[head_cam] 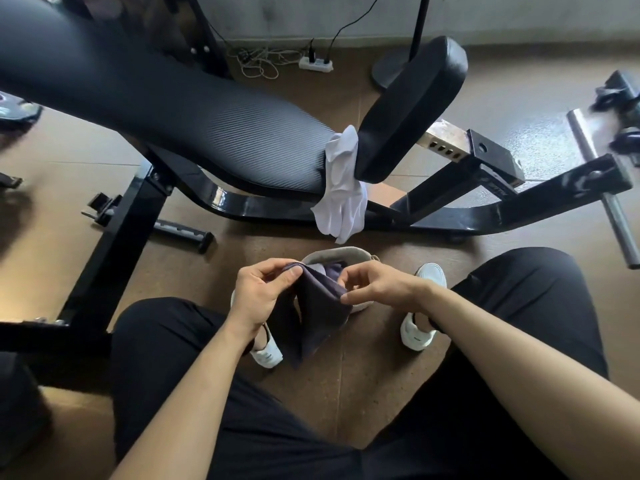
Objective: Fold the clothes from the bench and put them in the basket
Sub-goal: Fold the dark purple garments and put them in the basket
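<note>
Right, I've got the dark purple cloth (318, 317) pinched in both hands: left hand (256, 296) gripping its upper corner between thumb and fingers, right hand (381, 289) nipping the opposite edge. It hangs in front of me, just over the grey basket (341, 252) on the floor (363, 375). A white garment (343, 195) is draped off the end of the black worktop (180, 112), dangling above the basket.

Forearms forward; left grip (257, 295) and right grip (376, 286) in fingertip pinches.
</note>
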`<state>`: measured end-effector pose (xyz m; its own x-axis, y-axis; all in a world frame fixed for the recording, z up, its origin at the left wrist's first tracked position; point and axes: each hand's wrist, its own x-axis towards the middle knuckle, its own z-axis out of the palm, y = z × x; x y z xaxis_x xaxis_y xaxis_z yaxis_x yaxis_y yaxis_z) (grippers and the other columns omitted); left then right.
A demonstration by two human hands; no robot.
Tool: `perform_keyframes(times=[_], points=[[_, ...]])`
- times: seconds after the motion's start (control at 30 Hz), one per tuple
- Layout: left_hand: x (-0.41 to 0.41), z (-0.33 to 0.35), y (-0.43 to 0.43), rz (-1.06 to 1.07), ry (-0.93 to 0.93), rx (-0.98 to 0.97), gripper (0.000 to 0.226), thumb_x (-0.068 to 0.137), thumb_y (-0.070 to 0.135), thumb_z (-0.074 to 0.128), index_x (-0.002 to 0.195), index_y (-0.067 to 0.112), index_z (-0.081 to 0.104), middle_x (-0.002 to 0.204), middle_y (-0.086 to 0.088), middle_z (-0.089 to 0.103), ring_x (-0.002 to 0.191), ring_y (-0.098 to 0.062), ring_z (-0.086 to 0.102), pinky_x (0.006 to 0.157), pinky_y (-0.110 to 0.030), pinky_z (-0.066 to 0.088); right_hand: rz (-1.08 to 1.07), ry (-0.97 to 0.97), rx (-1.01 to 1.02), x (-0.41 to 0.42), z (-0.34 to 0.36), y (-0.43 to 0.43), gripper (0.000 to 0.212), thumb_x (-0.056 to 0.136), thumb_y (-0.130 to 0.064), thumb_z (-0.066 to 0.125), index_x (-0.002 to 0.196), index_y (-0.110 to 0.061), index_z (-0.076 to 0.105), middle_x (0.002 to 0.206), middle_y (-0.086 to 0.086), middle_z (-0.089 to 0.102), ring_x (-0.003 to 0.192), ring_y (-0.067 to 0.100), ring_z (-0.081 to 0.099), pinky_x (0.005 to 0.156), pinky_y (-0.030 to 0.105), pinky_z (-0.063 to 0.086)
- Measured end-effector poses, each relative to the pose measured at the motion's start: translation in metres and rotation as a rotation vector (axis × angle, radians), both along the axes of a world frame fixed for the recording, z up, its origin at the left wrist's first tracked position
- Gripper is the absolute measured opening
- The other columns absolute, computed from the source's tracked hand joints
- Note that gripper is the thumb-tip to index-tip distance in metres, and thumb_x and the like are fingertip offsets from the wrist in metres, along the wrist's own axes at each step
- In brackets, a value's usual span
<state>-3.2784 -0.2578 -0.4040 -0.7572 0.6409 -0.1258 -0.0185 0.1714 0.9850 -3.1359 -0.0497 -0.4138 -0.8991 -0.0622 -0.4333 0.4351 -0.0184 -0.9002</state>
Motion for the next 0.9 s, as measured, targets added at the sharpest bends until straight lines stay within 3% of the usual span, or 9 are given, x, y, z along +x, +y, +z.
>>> perform_keyframes(times=[0.07, 0.23, 0.33, 0.43, 0.53, 0.67, 0.77, 0.83, 0.9], points=[[-0.002, 0.002, -0.002, 0.060, 0.018, 0.014, 0.011, 0.090, 0.002, 0.072, 0.098, 0.007, 0.078, 0.086, -0.001, 0.078, 0.083, -0.011, 0.072, 0.076, -0.023, 0.058, 0.015, -0.033, 0.098, 0.000, 0.000, 0.005, 0.004, 0.092, -0.007, 0.071, 0.093, -0.009, 0.067, 0.082, -0.002, 0.067, 0.076, 0.006, 0.058, 0.072, 0.019, 0.049], [-0.017, -0.004, -0.008, 0.299, -0.044, 0.042, 0.015, 0.092, 0.009, 0.073, 0.090, 0.023, 0.079, 0.084, 0.005, 0.077, 0.085, -0.013, 0.072, 0.073, -0.022, 0.058, 0.108, -0.062, 0.515, 0.008, -0.017, 0.021, 0.008, 0.088, -0.017, 0.076, 0.094, -0.013, 0.073, 0.094, 0.012, 0.072, 0.079, 0.011, 0.061, 0.084, 0.039, 0.054], [-0.032, -0.011, -0.014, 0.456, -0.075, 0.025, 0.012, 0.091, 0.018, 0.076, 0.087, 0.029, 0.079, 0.090, 0.002, 0.077, 0.091, -0.019, 0.074, 0.081, -0.032, 0.058, 0.062, -0.083, 0.616, 0.016, -0.019, 0.035, 0.009, 0.087, -0.019, 0.078, 0.088, -0.027, 0.073, 0.088, -0.001, 0.072, 0.080, 0.009, 0.064, 0.076, 0.028, 0.052], [-0.039, -0.017, -0.017, 0.507, -0.075, 0.002, 0.011, 0.091, 0.020, 0.076, 0.087, 0.030, 0.079, 0.093, -0.001, 0.077, 0.095, -0.021, 0.074, 0.085, -0.035, 0.058, -0.134, -0.054, 0.626, 0.023, -0.015, 0.047, 0.015, 0.085, -0.018, 0.081, 0.079, -0.028, 0.072, 0.078, -0.009, 0.068, 0.070, -0.003, 0.059, 0.068, 0.016, 0.042], [-0.035, -0.020, -0.013, 0.487, -0.050, -0.038, 0.009, 0.093, 0.018, 0.074, 0.091, 0.027, 0.076, 0.092, -0.004, 0.074, 0.093, -0.019, 0.071, 0.077, -0.027, 0.057, -0.386, -0.001, 0.538, 0.029, -0.011, 0.051, 0.012, 0.085, -0.018, 0.082, 0.078, -0.024, 0.073, 0.072, -0.008, 0.069, 0.061, -0.003, 0.055, 0.060, 0.012, 0.044], [-0.030, -0.019, -0.008, 0.384, 0.064, -0.074, 0.014, 0.093, 0.016, 0.073, 0.092, 0.030, 0.075, 0.083, 0.006, 0.073, 0.083, -0.010, 0.068, 0.076, -0.022, 0.054, -0.655, 0.129, 0.390, 0.029, 0.000, 0.047, 0.005, 0.086, -0.011, 0.080, 0.088, -0.011, 0.075, 0.081, 0.005, 0.075, 0.071, 0.005, 0.068, 0.067, 0.017, 0.053], [-0.021, -0.017, -0.004, 0.225, 0.180, -0.098, 0.021, 0.091, 0.014, 0.076, 0.089, 0.035, 0.076, 0.075, 0.018, 0.074, 0.074, -0.002, 0.065, 0.072, -0.017, 0.051, -0.647, 0.213, 0.556, 0.025, 0.010, 0.039, 0.010, 0.086, -0.014, 0.080, 0.094, -0.017, 0.074, 0.077, -0.004, 0.071, 0.067, -0.001, 0.064, 0.064, 0.013, 0.050], [-0.012, -0.016, -0.001, 0.123, 0.200, -0.098, 0.022, 0.089, 0.011, 0.077, 0.089, 0.033, 0.076, 0.077, 0.019, 0.074, 0.074, 0.000, 0.066, 0.072, -0.016, 0.052, -0.553, 0.236, 0.722, 0.023, 0.015, 0.028, 0.022, 0.087, -0.017, 0.079, 0.107, -0.023, 0.071, 0.079, -0.008, 0.066, 0.073, 0.001, 0.062, 0.064, 0.012, 0.050], [-0.002, -0.014, 0.004, 0.021, 0.213, -0.102, 0.021, 0.089, 0.009, 0.077, 0.092, 0.030, 0.077, 0.078, 0.021, 0.074, 0.072, 0.002, 0.065, 0.071, -0.014, 0.050, -0.482, 0.255, 0.754, 0.020, 0.019, 0.013, 0.039, 0.087, -0.018, 0.079, 0.121, -0.030, 0.065, 0.083, -0.010, 0.065, 0.081, 0.005, 0.062, 0.069, 0.015, 0.052]])
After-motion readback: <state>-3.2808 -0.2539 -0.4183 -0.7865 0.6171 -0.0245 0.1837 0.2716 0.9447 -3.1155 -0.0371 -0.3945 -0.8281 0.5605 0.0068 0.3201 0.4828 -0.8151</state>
